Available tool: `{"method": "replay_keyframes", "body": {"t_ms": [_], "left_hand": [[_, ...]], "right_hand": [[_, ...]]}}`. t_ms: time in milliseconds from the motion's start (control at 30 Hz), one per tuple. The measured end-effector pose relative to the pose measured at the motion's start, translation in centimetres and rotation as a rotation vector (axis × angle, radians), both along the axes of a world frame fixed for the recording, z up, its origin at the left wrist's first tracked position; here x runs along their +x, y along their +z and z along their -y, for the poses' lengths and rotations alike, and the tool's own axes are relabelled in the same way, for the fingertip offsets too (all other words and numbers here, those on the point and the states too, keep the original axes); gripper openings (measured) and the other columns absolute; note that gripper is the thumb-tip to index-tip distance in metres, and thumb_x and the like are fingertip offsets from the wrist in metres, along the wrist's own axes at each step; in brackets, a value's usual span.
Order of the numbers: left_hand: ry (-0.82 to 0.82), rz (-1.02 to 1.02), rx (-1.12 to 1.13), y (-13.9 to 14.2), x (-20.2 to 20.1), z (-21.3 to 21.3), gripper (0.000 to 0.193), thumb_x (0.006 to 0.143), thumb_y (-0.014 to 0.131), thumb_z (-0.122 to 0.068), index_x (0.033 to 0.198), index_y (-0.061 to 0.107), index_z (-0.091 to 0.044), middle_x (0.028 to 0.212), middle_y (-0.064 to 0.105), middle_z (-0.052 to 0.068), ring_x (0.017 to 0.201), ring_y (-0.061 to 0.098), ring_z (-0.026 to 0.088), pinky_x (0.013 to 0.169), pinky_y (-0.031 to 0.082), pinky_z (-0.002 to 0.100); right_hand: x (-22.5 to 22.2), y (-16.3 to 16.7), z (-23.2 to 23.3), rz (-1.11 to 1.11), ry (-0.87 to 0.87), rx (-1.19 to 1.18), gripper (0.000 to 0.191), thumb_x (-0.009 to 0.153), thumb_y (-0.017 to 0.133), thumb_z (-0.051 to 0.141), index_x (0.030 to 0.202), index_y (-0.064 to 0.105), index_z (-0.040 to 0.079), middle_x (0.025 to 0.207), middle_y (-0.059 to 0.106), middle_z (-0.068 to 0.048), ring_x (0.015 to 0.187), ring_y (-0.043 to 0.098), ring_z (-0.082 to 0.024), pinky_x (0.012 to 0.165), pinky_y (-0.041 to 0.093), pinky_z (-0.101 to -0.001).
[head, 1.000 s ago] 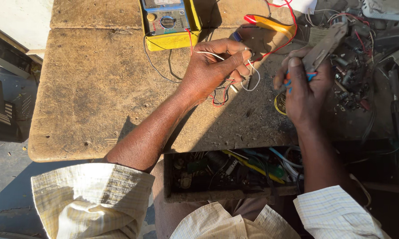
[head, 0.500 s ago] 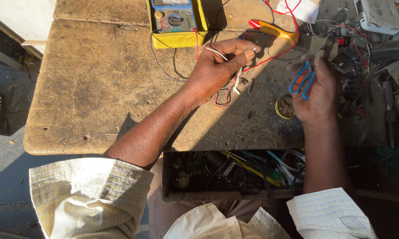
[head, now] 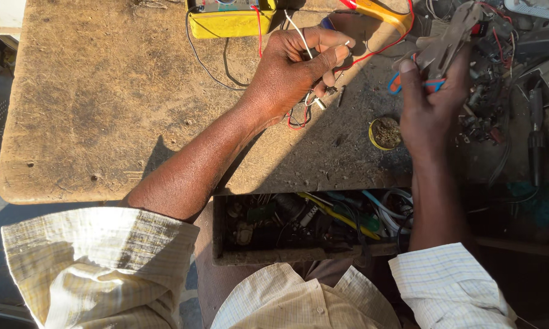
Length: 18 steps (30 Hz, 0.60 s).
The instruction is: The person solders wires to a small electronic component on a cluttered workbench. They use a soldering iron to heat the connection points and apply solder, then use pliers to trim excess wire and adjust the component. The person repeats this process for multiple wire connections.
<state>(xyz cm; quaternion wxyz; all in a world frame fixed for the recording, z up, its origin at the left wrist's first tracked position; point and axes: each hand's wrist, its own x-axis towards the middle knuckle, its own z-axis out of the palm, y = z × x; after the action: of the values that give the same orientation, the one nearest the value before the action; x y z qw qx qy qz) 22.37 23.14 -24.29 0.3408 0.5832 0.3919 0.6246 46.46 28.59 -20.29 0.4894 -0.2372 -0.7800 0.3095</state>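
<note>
Now | left hand (head: 293, 67) fingers pinch thin white wire (head: 299, 38): light, bendy, hold near tip | right hand (head: 430, 106) fingers clamp pliers (head: 448, 42) | tabletop (head: 104, 109)

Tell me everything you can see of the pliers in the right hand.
The pliers are held up in the right hand, over the right side of the wooden table. The metal jaws look dull grey and worn, pointing up and to the right toward a heap of wires and parts. The handles have blue and orange sleeves, mostly hidden in the fingers' grip. Whether the jaws are shut I cannot tell. Nothing else visibly touches them.
</note>
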Motion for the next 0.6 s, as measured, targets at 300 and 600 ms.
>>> {"method": "replay_keyframes", "body": {"t_ms": [300,600], "left_hand": [[0.009,0.009,0.001,0.8,-0.5,0.7,0.02,0.106,0.07,-0.02,0.122,0.077,-0.01,0.076,0.073,-0.001,0.058,0.06,0.001,0.048,0.047,0.021],[0.028,-0.031,0.045,1.4,-0.4,0.8,0.018,0.104,0.074,-0.016,0.118,0.079,-0.006,0.098,0.072,0.003,0.083,0.064,0.005,0.07,0.057,0.024]], "right_hand": [[-1.8,-0.8,0.5,0.522,-0.261,0.537,0.032,0.111,0.071,0.01,0.137,0.057,-0.001,0.128,0.053,-0.018,0.119,0.056,-0.034,0.097,0.048,-0.0488],[-2.7,-0.1,1.4,0.566,-0.272,0.545,0.034,0.105,0.074,0.006,0.135,0.058,-0.001,0.124,0.054,-0.019,0.12,0.054,-0.039,0.105,0.044,-0.054]]}}
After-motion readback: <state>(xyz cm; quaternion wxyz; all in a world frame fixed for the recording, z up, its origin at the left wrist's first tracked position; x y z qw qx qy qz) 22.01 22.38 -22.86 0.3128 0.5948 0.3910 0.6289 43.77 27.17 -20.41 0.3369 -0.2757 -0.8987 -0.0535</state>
